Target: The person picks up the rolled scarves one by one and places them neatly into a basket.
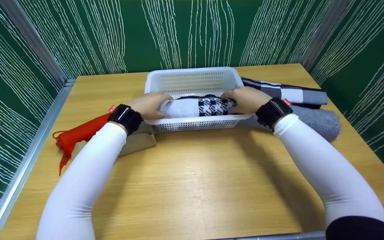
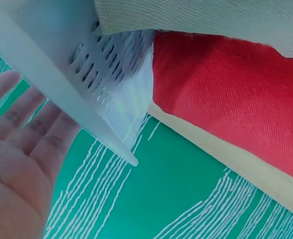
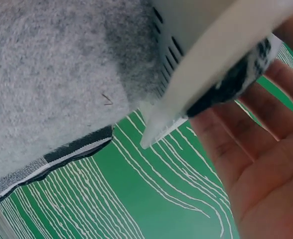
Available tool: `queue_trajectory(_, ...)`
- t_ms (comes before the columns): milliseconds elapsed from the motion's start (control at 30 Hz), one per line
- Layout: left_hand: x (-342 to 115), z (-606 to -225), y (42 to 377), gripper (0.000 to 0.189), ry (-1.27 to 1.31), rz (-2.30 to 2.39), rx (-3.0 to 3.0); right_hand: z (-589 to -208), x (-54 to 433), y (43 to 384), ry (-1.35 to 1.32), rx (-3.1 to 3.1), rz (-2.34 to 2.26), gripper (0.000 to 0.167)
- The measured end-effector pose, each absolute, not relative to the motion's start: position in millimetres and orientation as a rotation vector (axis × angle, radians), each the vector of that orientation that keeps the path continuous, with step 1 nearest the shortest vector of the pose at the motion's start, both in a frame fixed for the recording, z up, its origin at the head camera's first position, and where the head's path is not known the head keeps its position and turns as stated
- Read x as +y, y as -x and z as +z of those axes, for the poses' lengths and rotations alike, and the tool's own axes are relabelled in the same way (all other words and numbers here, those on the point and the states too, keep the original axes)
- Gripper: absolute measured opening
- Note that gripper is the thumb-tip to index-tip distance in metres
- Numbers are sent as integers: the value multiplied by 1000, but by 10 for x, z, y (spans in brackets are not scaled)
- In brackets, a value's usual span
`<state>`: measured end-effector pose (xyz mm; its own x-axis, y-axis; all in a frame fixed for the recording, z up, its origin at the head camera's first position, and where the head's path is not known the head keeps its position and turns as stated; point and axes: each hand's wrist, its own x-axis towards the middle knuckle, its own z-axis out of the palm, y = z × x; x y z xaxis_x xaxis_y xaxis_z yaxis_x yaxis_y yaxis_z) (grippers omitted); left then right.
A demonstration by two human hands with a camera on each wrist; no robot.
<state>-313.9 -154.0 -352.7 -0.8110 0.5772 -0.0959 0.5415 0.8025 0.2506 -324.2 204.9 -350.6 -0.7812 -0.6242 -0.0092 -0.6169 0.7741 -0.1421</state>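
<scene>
A rolled houndstooth scarf (image 1: 212, 106), part plain pale grey and part black-and-white check, lies across the near side of a white plastic basket (image 1: 197, 126). At its left end my left hand (image 1: 150, 105) holds it, thumb toward me. My right hand (image 1: 247, 100) grips the patterned right end just inside the rim. In the left wrist view, the fingers (image 2: 39, 124) reach past the basket wall, which hides their tips. The right wrist view shows dark patterned cloth (image 3: 236, 82) against the right hand's fingers, partly behind the rim.
Left of the basket lie a fringed red scarf (image 1: 82, 131) and a folded beige cloth (image 1: 138, 143). To the right are a fuzzy grey roll (image 1: 318, 121) and a folded black, white and grey checked cloth (image 1: 292, 93). Green panels (image 1: 212, 36) with white streaks enclose the wooden table (image 1: 192, 186).
</scene>
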Motion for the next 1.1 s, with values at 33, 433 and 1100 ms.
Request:
queue_trajectory(33,-1545,-3515,3131,61,-876,328,2825,-3502,2047,3237,1020,2908,-203,53)
queue_trajectory(433,-1596,-3433,3044,58,-846,368,2857,-3459,2088,3178,1056,2953,-276,48)
queue_trajectory(1100,-1493,-3410,2965,58,-861,387,2881,-3461,2241,3091,1131,3008,-384,53)
